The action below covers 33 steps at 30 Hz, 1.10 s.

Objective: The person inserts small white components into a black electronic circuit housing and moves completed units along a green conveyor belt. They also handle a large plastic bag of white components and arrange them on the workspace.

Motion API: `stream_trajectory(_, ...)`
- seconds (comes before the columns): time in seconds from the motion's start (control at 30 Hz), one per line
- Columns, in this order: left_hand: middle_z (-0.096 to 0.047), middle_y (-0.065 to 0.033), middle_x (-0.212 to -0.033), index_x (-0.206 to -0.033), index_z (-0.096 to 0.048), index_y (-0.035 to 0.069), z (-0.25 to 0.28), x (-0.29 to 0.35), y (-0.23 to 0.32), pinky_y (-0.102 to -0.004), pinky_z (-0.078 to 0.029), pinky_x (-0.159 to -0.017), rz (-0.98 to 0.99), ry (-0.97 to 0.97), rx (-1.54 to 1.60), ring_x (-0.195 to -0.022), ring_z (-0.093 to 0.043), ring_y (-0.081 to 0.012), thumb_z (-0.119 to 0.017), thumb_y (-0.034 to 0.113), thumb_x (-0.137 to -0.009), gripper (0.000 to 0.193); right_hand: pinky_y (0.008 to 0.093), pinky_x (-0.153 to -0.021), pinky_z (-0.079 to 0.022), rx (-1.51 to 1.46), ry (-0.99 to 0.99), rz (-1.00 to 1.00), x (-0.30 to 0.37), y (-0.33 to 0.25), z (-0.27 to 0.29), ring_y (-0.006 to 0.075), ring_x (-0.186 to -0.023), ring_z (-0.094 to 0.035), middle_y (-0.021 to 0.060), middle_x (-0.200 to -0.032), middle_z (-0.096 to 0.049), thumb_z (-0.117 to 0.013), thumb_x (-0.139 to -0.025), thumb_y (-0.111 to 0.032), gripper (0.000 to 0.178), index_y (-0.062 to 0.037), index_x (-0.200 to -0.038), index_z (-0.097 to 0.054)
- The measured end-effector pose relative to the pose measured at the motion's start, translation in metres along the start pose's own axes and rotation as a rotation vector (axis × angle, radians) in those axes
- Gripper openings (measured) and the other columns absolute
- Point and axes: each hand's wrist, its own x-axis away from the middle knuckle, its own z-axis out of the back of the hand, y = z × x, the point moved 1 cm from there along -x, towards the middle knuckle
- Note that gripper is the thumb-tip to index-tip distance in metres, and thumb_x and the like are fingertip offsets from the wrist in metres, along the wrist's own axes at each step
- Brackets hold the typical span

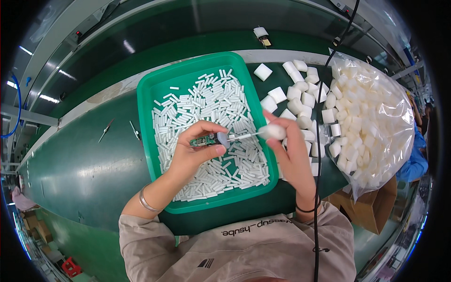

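Note:
My left hand (pixel 190 149) is closed around a small green circuit board (pixel 202 141) with a grey rounded end piece (pixel 222 139). From that end a thin rod (pixel 243 137) reaches toward my right hand, with a paler stretch along it. My right hand (pixel 297 152) pinches a white, soft-looking cylinder (pixel 272 132), slightly blurred, at the rod's other end. Whether the rod enters the cylinder or only touches it, I cannot tell. Both hands are above a green tray (pixel 146 136) filled with short white tubes (pixel 206 113).
Loose white cylinders (pixel 294 92) lie right of the tray, beside a clear plastic bag (pixel 371 127) full of them. A black cable (pixel 319 141) hangs down past my right wrist. Two thin tools (pixel 106 130) lie left; a small assembly (pixel 262 36) sits beyond. A cardboard box (pixel 366 207) stands lower right.

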Motion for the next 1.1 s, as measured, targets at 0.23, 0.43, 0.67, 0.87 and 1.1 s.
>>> stream_trajectory(0.23,-0.059,-0.0123,-0.096,-0.095,-0.054,0.001,0.001,-0.001,-0.002,-0.0263,-0.051,-0.074,-0.102,0.014,0.16,-0.092,-0.057,-0.0163,-0.067,-0.004,-0.065,0.033,0.0255,-0.073,-0.045,-0.566,-0.173,-0.092,0.01,-0.01,-0.03,0.0175,-0.083,-0.057,0.0112,-0.096,-0.057,-0.066,-0.07,-0.001,0.03,0.002,-0.097,-0.056)
stream_trajectory(0.43,-0.059,-0.0145,-0.098,-0.093,-0.054,0.001,0.003,0.0,-0.004,-0.0271,-0.053,-0.072,-0.127,-0.022,0.214,-0.092,-0.057,-0.0176,-0.068,-0.007,-0.064,0.033,0.0242,-0.073,-0.048,-0.685,-0.057,-0.248,0.021,-0.012,-0.038,0.0161,-0.084,-0.059,0.0117,-0.093,-0.059,-0.065,-0.071,0.003,0.028,0.0057,-0.097,-0.055)
stream_trajectory(0.67,-0.061,-0.0117,-0.096,-0.09,-0.056,0.0,-0.004,0.001,-0.002,-0.0277,-0.047,-0.08,-0.149,-0.064,-0.125,-0.091,-0.058,-0.0165,-0.071,-0.006,-0.063,0.031,0.0273,-0.071,-0.049,-0.689,0.099,-0.18,0.029,-0.011,-0.039,0.0169,-0.082,-0.06,0.0118,-0.09,-0.06,-0.068,-0.07,0.002,0.037,0.0056,-0.102,-0.052)
stream_trajectory(0.87,-0.062,-0.0103,-0.096,-0.09,-0.06,-0.001,-0.007,0.004,-0.001,-0.027,-0.047,-0.08,-0.189,-0.128,-0.238,-0.09,-0.058,-0.0156,-0.073,-0.005,-0.062,0.031,0.0296,-0.061,-0.049,-0.385,0.119,0.224,0.031,-0.002,-0.038,0.0243,-0.075,-0.062,0.0146,-0.083,-0.061,-0.076,-0.063,-0.008,0.043,-0.0019,-0.096,-0.05)
stream_trajectory(1.1,-0.063,-0.0095,-0.094,-0.089,-0.061,0.0,-0.005,0.004,-0.001,-0.0265,-0.047,-0.08,-0.131,-0.122,-0.284,-0.089,-0.059,-0.0147,-0.074,-0.004,-0.06,0.032,0.031,-0.067,-0.048,-0.546,0.048,0.15,0.027,-0.006,-0.037,0.0256,-0.079,-0.062,0.0171,-0.086,-0.061,-0.074,-0.067,-0.009,0.033,-0.0038,-0.083,-0.046)
